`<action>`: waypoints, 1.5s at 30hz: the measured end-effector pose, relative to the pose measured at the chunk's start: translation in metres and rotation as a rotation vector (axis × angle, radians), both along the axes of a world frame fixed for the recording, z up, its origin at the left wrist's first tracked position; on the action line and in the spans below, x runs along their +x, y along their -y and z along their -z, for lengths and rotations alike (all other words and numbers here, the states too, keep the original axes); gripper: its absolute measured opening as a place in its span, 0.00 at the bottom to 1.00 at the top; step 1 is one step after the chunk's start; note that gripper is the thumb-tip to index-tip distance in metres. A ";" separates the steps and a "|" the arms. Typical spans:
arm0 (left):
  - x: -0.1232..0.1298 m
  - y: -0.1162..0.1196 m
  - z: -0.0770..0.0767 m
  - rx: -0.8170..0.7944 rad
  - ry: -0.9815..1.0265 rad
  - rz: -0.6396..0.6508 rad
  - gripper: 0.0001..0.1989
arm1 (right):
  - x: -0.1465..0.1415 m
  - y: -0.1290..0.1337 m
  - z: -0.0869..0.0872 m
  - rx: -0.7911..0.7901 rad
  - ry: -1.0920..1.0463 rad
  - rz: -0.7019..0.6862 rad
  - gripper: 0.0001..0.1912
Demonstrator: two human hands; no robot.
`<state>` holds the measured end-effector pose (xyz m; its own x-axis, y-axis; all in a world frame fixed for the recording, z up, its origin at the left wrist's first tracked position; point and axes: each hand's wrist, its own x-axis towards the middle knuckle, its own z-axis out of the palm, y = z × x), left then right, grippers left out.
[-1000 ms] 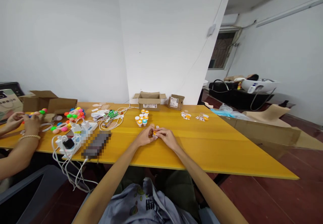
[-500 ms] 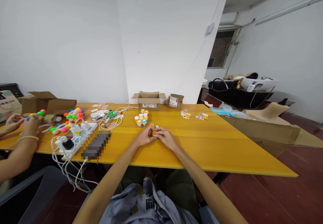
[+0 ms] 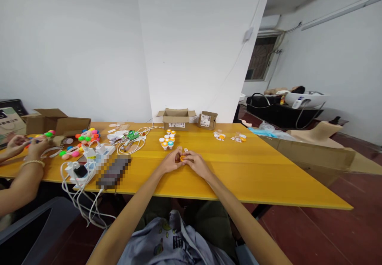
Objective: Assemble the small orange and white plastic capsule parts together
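Between the fingers of both hands is a small orange ring-shaped cap (image 3: 182,158), partly covered by the fingertips. My left hand (image 3: 171,161) is closed on it from the left, my right hand (image 3: 195,162) pinches it from the right. A small white piece with dark marks (image 3: 186,150) lies just beyond the fingers. Past my left hand stands a cluster of small white tubs (image 3: 165,145) with orange lids, one of them with a teal lid (image 3: 170,143).
Two cardboard boxes (image 3: 176,119) stand by the wall. Small orange and white parts (image 3: 221,136) lie to the right. A power strip (image 3: 92,165) with cables and a blurred dark object (image 3: 115,171) sit at left. A co-worker's hands (image 3: 37,147) work near colourful balls (image 3: 86,137).
My hands stay almost where they were, with the orange cap still between them. At far left the co-worker's hands have shifted slightly.
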<state>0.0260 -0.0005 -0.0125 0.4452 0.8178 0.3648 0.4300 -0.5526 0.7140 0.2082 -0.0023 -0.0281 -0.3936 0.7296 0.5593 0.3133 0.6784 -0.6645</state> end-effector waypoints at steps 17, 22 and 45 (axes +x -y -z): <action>0.000 0.000 0.000 0.008 0.005 0.005 0.12 | 0.001 -0.003 0.002 -0.064 -0.036 -0.007 0.06; -0.001 -0.001 0.001 0.001 0.015 0.010 0.12 | 0.001 -0.003 0.002 -0.096 -0.072 -0.014 0.05; -0.001 -0.001 0.000 -0.034 0.028 -0.002 0.13 | -0.002 0.000 -0.002 -0.210 -0.134 -0.005 0.06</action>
